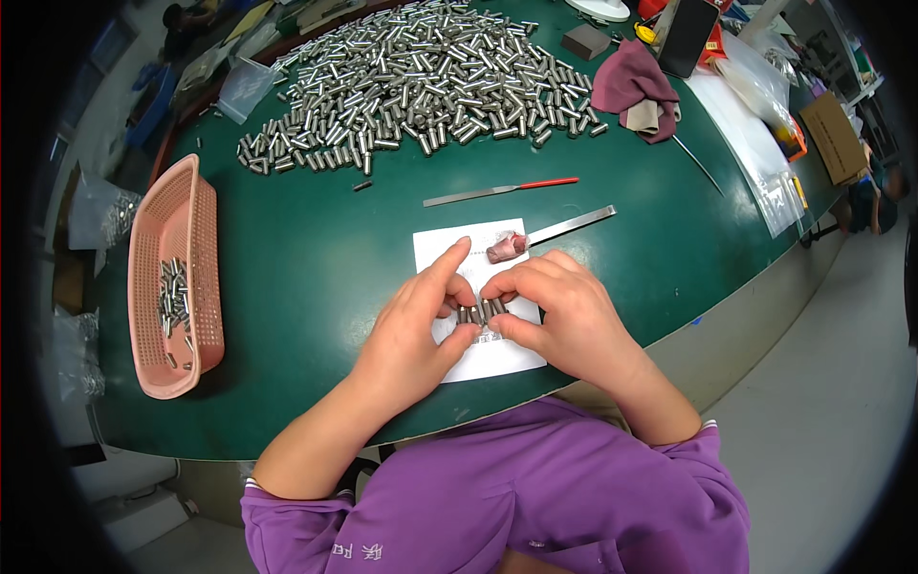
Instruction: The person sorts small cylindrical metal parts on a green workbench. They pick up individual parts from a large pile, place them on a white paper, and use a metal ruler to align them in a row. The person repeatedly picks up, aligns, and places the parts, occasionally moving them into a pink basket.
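Observation:
Over a white sheet of paper (pixel 435 247) my two hands come close together. My left hand (pixel 411 320) is closed, its thumb and fingers around a few short metal pins (pixel 468 315). My right hand (pixel 564 306) pinches more of the same metal pins (pixel 492 308) just beside them. Both groups nearly meet between my fingertips, and part of them is hidden by the fingers. Beyond the paper's top edge lies a flat metal tool with a wrapped end (pixel 507 248). Farther off rests a flat file with a red handle (pixel 548 182).
A large heap of metal pins (pixel 411 81) covers the far part of the green table (pixel 287 287). At the left stands a pink basket (pixel 210 287) holding several pins. A maroon cloth (pixel 636 81), a thin rod (pixel 699 166) and plastic bags (pixel 755 81) lie at the right.

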